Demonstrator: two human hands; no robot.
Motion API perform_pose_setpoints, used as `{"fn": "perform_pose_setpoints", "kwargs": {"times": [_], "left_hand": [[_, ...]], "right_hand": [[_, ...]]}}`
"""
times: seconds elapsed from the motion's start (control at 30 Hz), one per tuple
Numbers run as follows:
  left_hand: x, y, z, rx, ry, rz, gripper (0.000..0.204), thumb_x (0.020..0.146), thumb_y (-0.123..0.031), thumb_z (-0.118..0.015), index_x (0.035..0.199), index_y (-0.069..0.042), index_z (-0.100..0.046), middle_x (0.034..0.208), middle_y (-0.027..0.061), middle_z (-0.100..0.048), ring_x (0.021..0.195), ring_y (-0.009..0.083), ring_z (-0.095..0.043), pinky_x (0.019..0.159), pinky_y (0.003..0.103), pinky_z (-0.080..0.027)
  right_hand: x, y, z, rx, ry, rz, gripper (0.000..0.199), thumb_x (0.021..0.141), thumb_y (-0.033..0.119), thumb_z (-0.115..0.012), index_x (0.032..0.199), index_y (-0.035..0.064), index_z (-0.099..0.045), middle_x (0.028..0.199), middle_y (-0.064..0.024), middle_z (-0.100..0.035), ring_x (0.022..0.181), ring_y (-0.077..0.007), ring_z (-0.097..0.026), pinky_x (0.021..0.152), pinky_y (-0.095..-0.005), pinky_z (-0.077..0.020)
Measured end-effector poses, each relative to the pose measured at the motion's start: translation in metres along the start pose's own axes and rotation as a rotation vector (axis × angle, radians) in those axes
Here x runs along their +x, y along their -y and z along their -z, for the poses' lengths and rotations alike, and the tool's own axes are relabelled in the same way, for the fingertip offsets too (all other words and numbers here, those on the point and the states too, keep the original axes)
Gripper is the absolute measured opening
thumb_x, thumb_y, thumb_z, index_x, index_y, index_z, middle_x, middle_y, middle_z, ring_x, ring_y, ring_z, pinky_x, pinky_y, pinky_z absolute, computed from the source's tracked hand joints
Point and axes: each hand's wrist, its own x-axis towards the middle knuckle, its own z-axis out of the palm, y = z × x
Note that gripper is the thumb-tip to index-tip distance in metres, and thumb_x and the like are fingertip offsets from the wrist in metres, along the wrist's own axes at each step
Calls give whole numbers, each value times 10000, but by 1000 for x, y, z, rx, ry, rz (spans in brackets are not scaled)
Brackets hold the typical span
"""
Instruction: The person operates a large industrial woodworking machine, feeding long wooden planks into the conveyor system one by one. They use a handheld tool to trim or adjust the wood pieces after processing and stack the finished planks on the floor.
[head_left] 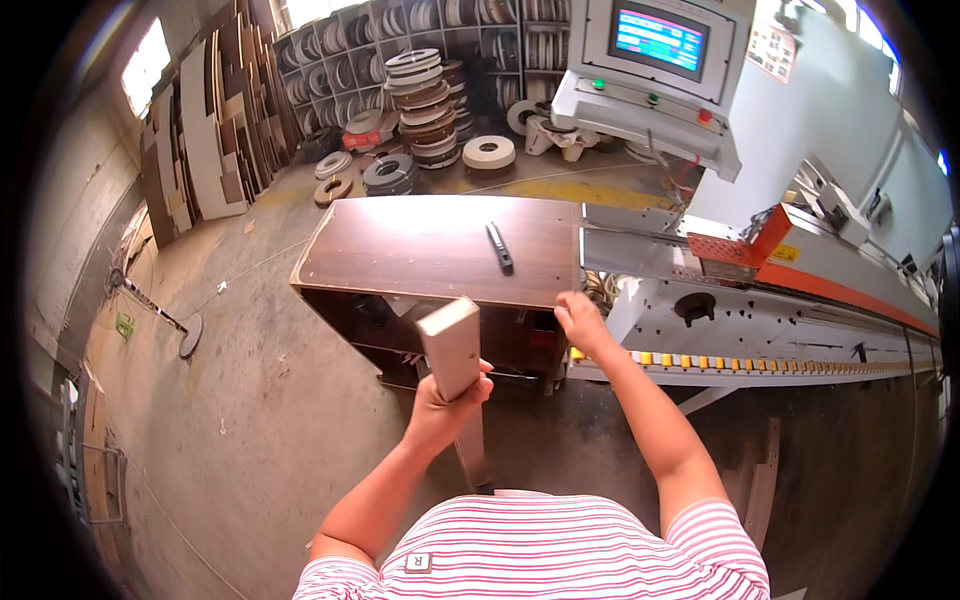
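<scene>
My left hand [440,412] is wrapped around a narrow board strip [455,350], held upright in front of my body. The strip's pale top end tilts away from me, and its lower part runs down behind the hand. At the front right corner of a brown wood-grain cabinet [400,240], my right hand [578,318] is closed, its fingers curled close to the top's edge. Whether anything is between those fingers is hidden. On the cabinet top lies a black utility knife [500,248], apart from both hands.
Right of the cabinet stands a long machine with an orange guard [775,235], a row of yellow rollers [700,361] and a control panel [655,45]. Behind are stacked edge-band rolls [425,105] and a filled rack [340,60]. Boards [210,120] lean at the left.
</scene>
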Motion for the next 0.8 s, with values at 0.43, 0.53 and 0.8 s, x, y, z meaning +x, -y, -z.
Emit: {"fn": "perform_pose_setpoints", "kwargs": {"times": [0.43, 0.53, 0.8], "left_hand": [[-20, 24, 76, 15, 53, 403, 265, 902, -105, -689, 1141, -25, -607, 829, -5, -609, 786, 82, -571, 741, 255, -480], [-27, 24, 74, -32, -14, 353, 329, 900, -75, -676, 1206, -20, -568, 847, 0, -604, 799, 90, -572, 756, 260, -474], [-21, 40, 42, -45, 86, 304, 322, 916, -53, -645, 1228, -26, -566, 869, -15, -593, 821, 81, -562, 767, 251, -467]], "right_hand": [[158, -24, -163, -579, 110, -340, 387, 926, 146, -505, 1285, 8, -463, 1195, -202, -559, 1096, -396, -549, 962, -484, -462], [149, 4, -161, -282, 106, -547, 245, 898, 109, -449, 1110, 9, -524, 1128, -256, -581, 1074, -431, -580, 916, -492, -492], [20, 68, -14, 942, 285, -575, 228, 909, 213, -624, 1017, 53, -502, 866, -101, -624, 734, -149, -617, 644, -289, -484]]}}
